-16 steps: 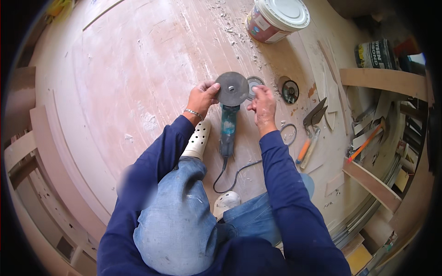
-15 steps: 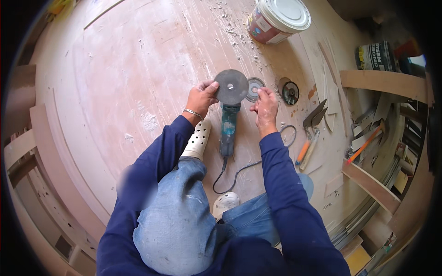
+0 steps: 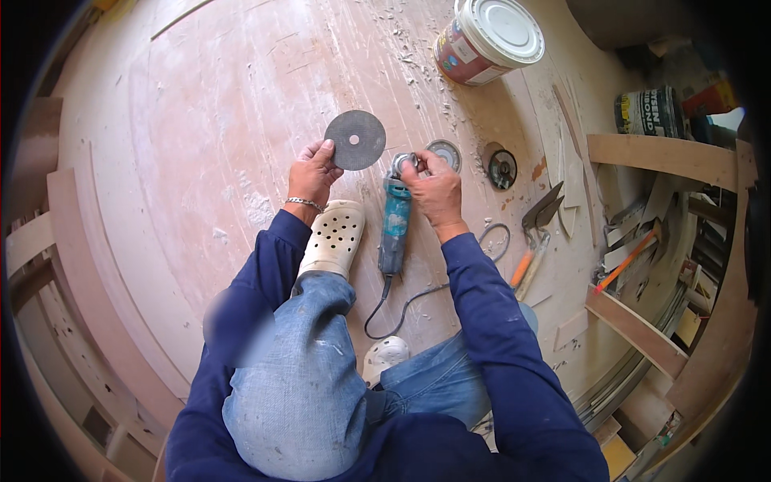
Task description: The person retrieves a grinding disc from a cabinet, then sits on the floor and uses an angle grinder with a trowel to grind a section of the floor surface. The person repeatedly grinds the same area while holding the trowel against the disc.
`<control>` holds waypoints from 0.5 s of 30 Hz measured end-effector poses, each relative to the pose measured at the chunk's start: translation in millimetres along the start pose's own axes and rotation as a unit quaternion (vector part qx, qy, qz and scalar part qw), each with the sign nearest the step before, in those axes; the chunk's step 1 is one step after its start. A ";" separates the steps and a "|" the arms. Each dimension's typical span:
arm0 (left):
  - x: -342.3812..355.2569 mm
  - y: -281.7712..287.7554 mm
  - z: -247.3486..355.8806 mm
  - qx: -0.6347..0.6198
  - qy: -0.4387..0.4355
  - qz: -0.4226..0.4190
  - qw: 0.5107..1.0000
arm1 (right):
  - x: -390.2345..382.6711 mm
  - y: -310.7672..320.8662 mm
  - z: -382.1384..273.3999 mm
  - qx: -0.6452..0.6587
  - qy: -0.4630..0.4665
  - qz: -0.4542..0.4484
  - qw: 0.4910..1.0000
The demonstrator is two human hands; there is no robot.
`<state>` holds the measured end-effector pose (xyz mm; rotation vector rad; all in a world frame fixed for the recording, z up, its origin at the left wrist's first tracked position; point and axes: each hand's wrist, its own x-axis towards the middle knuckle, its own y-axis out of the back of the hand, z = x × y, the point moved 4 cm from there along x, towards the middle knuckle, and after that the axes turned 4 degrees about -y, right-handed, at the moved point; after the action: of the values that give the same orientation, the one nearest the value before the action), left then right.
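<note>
i have the left hand (image 3: 312, 178) pinching the disc (image 3: 356, 140) by its rim, eleven o'clock from the grinder (image 3: 394, 229). right hand (image 3: 438, 189) touches the grinder's top; closure unclear. i'd steady the grinder, keep the disc unbent.

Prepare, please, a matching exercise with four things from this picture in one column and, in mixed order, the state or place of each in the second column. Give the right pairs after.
Things:
1. Dark disc
2. Grinder
3. Bucket
4. Pair of trowels

States or places:
A. Covered with a white lid
B. Held at its edge by the left hand
C. One of them has an orange handle
D. Right hand at its head end

Right pairs: 1-B, 2-D, 3-A, 4-C
</note>
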<state>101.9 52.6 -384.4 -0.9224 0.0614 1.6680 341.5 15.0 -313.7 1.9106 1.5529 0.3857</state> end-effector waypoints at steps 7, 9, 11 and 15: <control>-6.6 -13.6 -4.5 0.000 0.012 -0.034 0.999 | 1.8 -7.0 29.2 0.289 -0.251 -0.091 0.920; -9.1 -21.2 -7.3 -0.007 0.013 -0.050 0.999 | -0.7 -8.3 31.3 0.290 -0.261 -0.092 0.916; -11.0 -27.4 -11.1 0.002 0.020 -0.062 0.998 | -2.5 -9.8 31.5 0.275 -0.262 -0.101 0.920; -14.4 -39.9 -21.3 0.039 0.038 -0.080 0.995 | -4.7 -16.1 39.4 0.260 -0.277 -0.056 0.923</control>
<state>147.2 43.5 -373.9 -0.9079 0.1017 1.4720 351.2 0.7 -352.8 2.0437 1.4393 -0.6365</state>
